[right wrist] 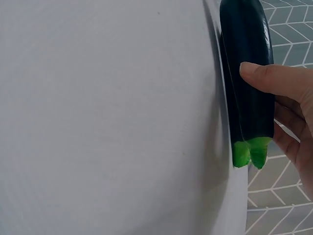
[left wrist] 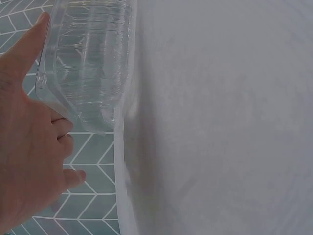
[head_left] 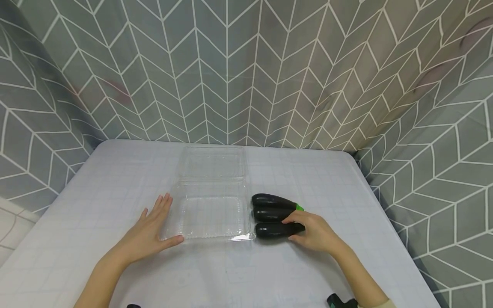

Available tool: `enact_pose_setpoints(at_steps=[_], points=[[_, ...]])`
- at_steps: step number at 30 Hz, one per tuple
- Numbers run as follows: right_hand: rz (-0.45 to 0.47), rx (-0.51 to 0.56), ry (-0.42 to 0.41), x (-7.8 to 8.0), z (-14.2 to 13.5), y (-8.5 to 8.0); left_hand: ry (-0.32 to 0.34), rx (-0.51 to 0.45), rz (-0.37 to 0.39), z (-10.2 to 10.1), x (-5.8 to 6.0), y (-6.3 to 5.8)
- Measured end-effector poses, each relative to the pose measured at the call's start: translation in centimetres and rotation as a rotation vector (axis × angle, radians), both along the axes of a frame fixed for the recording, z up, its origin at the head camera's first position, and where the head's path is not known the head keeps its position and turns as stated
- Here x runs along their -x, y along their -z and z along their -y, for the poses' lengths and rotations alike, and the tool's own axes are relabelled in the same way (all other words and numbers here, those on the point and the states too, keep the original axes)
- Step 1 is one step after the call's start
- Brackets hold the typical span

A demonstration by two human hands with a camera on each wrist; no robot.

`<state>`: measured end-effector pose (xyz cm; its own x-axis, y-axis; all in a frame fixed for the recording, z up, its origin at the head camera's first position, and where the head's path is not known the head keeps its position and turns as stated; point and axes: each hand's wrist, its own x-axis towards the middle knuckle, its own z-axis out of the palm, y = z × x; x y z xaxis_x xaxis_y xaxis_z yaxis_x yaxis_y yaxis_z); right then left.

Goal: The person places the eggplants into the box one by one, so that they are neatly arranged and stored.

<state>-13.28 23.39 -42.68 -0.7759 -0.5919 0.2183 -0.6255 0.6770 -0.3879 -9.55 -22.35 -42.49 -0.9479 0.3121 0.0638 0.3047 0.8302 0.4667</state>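
A clear plastic clamshell box (head_left: 211, 216) lies opened out, its lid (head_left: 212, 164) folded back toward the far edge. My left hand (head_left: 152, 233) is at the box's left side, fingers spread and straight, thumb by the near left corner. To the right of the box, three glossy black eggplants lie side by side: a far one (head_left: 273, 199), a middle one (head_left: 269, 214) and a near one (head_left: 271, 231). My right hand (head_left: 317, 233) pinches the near eggplant at its stem end between thumb and fingers. Green stems (right wrist: 259, 152) show below that hand in the right wrist view.
A white cloth covers the table (head_left: 215, 273). Patterned grey-green curtains (head_left: 246, 77) hang behind it and along both sides. A dark object (head_left: 339, 300) appears by the right forearm at the bottom edge.
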Motion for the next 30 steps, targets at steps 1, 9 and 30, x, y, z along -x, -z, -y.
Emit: enact_pose_setpoints(at_steps=[1, 9, 30], points=[[0.001, 0.003, 0.006, -0.1, -0.1, -0.2, 0.001, -0.001, 0.001, 0.0, 0.0, 0.0], [-0.015, 0.019, 0.061, 0.0, -1.1, -1.5, 0.006, 0.002, 0.006, 0.1, 0.0, -0.1], [-0.159, 0.080, 0.036, 1.5, -1.2, -4.2, -0.001, -0.008, 0.019, 0.0, 0.0, -0.3]])
